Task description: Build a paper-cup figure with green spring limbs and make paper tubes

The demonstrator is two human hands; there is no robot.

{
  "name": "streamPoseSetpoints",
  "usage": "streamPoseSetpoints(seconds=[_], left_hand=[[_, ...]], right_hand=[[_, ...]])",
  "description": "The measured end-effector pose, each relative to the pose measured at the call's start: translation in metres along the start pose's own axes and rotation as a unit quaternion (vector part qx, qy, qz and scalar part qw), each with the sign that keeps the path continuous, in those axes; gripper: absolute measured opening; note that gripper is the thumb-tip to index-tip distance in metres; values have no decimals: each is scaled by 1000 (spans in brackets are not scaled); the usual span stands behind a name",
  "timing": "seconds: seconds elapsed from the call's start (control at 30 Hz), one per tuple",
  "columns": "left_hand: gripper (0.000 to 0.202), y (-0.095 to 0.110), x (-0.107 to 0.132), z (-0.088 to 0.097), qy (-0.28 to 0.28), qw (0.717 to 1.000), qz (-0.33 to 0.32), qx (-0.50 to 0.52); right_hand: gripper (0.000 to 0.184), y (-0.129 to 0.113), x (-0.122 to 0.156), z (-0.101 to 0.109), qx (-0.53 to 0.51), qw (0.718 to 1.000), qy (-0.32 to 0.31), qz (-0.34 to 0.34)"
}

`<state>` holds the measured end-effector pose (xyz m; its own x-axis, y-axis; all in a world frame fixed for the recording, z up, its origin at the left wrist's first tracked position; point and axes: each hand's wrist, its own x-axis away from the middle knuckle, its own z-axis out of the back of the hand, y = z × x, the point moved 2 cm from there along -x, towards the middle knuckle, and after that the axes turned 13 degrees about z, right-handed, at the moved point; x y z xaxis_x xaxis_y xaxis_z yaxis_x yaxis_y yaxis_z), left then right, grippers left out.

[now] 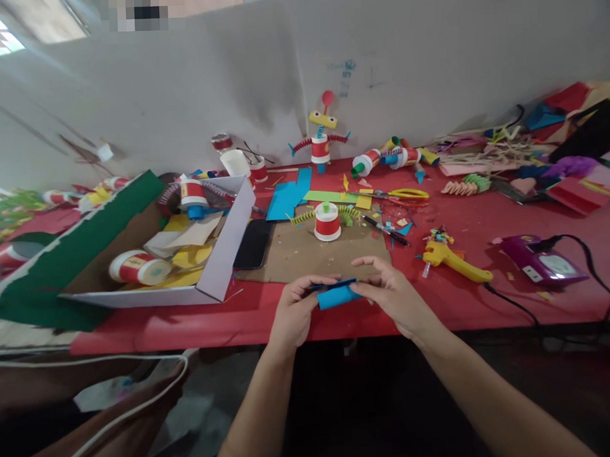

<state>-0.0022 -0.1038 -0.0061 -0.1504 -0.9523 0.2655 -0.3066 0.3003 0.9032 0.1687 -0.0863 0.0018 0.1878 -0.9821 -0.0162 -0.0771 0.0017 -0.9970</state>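
Observation:
Both my hands hold a small piece of blue paper (336, 295) rolled into a short tube, just above the near edge of the red table (487, 295). My left hand (298, 309) pinches its left end with curled fingers. My right hand (387, 289) grips the right end, fingers bent over the top. Just beyond them a brown cardboard sheet (296, 259) lies flat, with a red-and-white paper cup figure (327, 221) standing on it, green cap on top and coiled yellow-green paper arms at its sides.
A black phone (253, 243) lies left of the cardboard, beside an open white box (220, 258) holding cups and paper. A yellow glue gun (449, 257), purple device (536, 260), scissors (406, 195), pen (385, 229) and a finished cup robot (320, 138) sit further back.

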Motion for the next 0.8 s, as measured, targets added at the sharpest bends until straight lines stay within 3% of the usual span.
streamPoseSetpoints(seconds=[0.13, 0.33, 0.5, 0.67, 0.8], left_hand=[[32, -3, 0, 5, -12, 998, -32, -60], [48, 1, 1, 11, 2, 976, -97, -196], [53, 5, 5, 8, 18, 948, -156, -278], [52, 2, 5, 3, 46, 939, -174, -294], [48, 0, 5, -1, 58, 942, -177, -281]], right_hand=[[15, -1, 1, 0, -1, 1000, -9, -9], [17, 1, 4, 3, -39, 999, -9, -31], [17, 3, 6, 7, -28, 1000, -7, -11], [17, 8, 10, 10, -18, 999, -4, 28], [21, 13, 11, 11, 3, 999, 37, 40]])
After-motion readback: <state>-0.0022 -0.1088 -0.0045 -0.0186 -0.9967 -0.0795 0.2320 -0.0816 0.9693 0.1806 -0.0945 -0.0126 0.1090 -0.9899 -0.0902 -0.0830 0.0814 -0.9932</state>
